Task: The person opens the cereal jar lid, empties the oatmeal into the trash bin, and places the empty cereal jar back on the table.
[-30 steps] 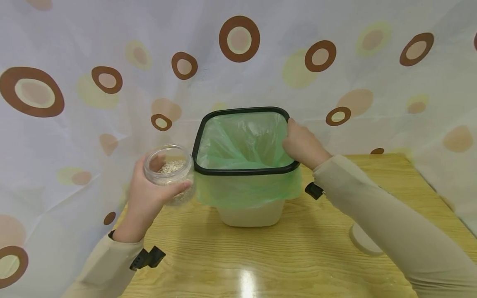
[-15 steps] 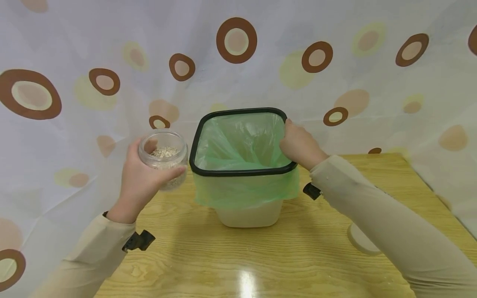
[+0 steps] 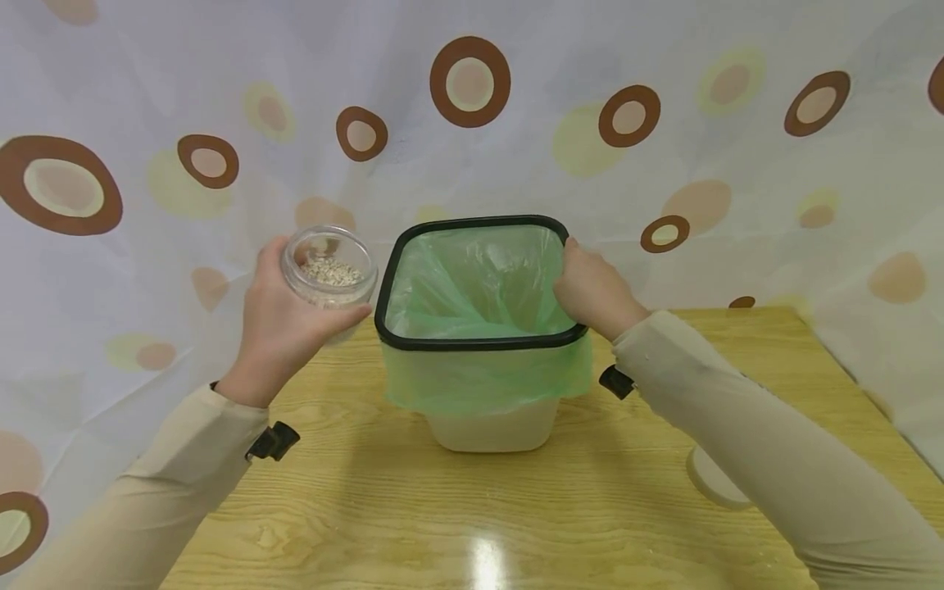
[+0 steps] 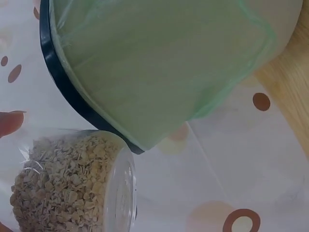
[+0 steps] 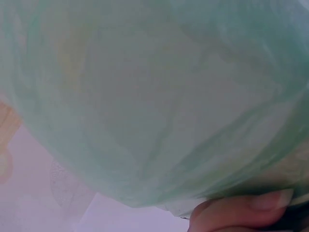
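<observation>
My left hand (image 3: 283,328) holds a clear open jar (image 3: 320,300), which has oats (image 3: 332,270) inside. The jar is held up to the left of a pale trash bin (image 3: 492,432), near the left side of its black rim (image 3: 483,342). A green bag (image 3: 487,381) lines the bin and folds over its outside. Around the right side of the rim, my right hand (image 3: 599,288) curls its fingers. In the left wrist view, oats (image 4: 67,186) fill much of the jar lying nearly sideways in frame. The right wrist view shows one digit (image 5: 236,212) at the rim beside the bag.
On the wooden table (image 3: 413,524), a round white lid-like disc (image 3: 719,482) lies to the right, partly hidden by the right sleeve (image 3: 745,426). A white sheet with brown spots (image 3: 516,180) hangs behind and along the sides.
My left hand has raised the jar beside the bin, and its mouth now tips more toward the viewer. The right hand keeps its grip on the rim; the bin stays put.
</observation>
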Motion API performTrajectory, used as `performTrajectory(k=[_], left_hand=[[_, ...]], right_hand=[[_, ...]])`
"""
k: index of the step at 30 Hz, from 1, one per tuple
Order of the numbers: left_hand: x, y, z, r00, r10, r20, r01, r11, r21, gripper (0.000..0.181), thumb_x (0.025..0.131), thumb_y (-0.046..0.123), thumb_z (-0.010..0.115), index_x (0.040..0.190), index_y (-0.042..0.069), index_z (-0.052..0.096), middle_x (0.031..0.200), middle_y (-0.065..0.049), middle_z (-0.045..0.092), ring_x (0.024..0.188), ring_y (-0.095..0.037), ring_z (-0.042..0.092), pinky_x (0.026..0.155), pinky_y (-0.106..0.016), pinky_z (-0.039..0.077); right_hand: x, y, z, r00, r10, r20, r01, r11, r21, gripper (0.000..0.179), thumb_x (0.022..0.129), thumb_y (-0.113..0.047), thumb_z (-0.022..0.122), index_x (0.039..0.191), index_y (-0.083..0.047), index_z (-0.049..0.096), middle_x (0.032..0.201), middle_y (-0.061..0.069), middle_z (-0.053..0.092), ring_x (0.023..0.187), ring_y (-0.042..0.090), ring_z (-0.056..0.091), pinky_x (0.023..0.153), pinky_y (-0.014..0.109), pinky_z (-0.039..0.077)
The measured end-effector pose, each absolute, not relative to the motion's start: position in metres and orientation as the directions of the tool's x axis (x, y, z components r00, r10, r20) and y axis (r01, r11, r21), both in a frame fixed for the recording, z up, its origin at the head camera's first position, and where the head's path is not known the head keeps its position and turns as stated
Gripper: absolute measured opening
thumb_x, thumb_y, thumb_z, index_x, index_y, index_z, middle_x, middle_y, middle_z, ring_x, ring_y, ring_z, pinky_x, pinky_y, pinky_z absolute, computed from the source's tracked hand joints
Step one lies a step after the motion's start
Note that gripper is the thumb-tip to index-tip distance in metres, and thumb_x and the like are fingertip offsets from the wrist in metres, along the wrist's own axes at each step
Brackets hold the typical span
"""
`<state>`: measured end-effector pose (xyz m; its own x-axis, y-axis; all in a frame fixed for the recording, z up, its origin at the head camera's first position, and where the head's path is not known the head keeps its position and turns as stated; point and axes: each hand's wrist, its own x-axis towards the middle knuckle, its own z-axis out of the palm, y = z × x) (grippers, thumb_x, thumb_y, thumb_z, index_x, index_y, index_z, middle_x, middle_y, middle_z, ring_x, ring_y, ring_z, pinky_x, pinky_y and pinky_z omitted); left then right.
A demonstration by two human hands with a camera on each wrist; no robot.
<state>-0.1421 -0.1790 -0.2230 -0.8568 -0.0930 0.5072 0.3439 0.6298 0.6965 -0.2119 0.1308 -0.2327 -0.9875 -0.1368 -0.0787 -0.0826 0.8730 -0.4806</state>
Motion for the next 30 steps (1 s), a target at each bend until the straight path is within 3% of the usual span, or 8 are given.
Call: performTrajectory(k=[7,16,24,30], left_hand=[[-0.152,-0.180,-0.225,-0.809,-0.038,0.587,0.424,0.653,0.628,0.086,0.058,0.002,0.090,0.129,-0.008,0.042,0.120,-0.021,0.051,0.109,-0.030,0.050,0.095,-0.046,0.039],[-0.168,-0.180,-0.228,-0.686,0.129,0.716,0.552,0.733,0.397,0.084,0.055,0.003,0.087,0.127,-0.008,0.045,0.117,-0.026,0.052,0.108,-0.038,0.047,0.095,-0.051,0.035],[-0.179,-0.174,-0.230,-0.515,0.272,0.813,0.632,0.762,0.145,0.070,0.065,0.015,0.083,0.122,-0.006,0.047,0.109,-0.025,0.054,0.102,-0.041,0.050,0.091,-0.053,0.038],[-0.183,-0.168,-0.230,-0.471,0.359,0.806,0.634,0.773,0.026,0.068,0.066,0.013,0.080,0.121,-0.009,0.047,0.111,-0.027,0.052,0.101,-0.044,0.048,0.088,-0.054,0.038]], right_hand=[[-0.211,0.130,-0.233,-0.987,-0.147,-0.066,-0.099,0.872,-0.479,0.062,0.094,-0.001,0.029,0.150,0.011,0.004,0.052,0.002,0.037,0.041,0.010,0.024,0.042,0.025,0.026],[-0.211,0.130,-0.234,-0.987,-0.148,-0.058,-0.103,0.875,-0.473,0.062,0.094,-0.001,0.029,0.150,0.012,0.004,0.053,0.003,0.038,0.042,0.011,0.025,0.044,0.026,0.027],[-0.211,0.132,-0.235,-0.987,-0.152,-0.057,-0.107,0.873,-0.475,0.062,0.094,0.000,0.028,0.150,0.012,0.004,0.051,0.002,0.036,0.041,0.010,0.023,0.043,0.025,0.025],[-0.211,0.132,-0.235,-0.987,-0.152,-0.055,-0.107,0.870,-0.482,0.062,0.093,0.000,0.028,0.150,0.012,0.005,0.051,0.002,0.036,0.041,0.010,0.023,0.042,0.025,0.026]])
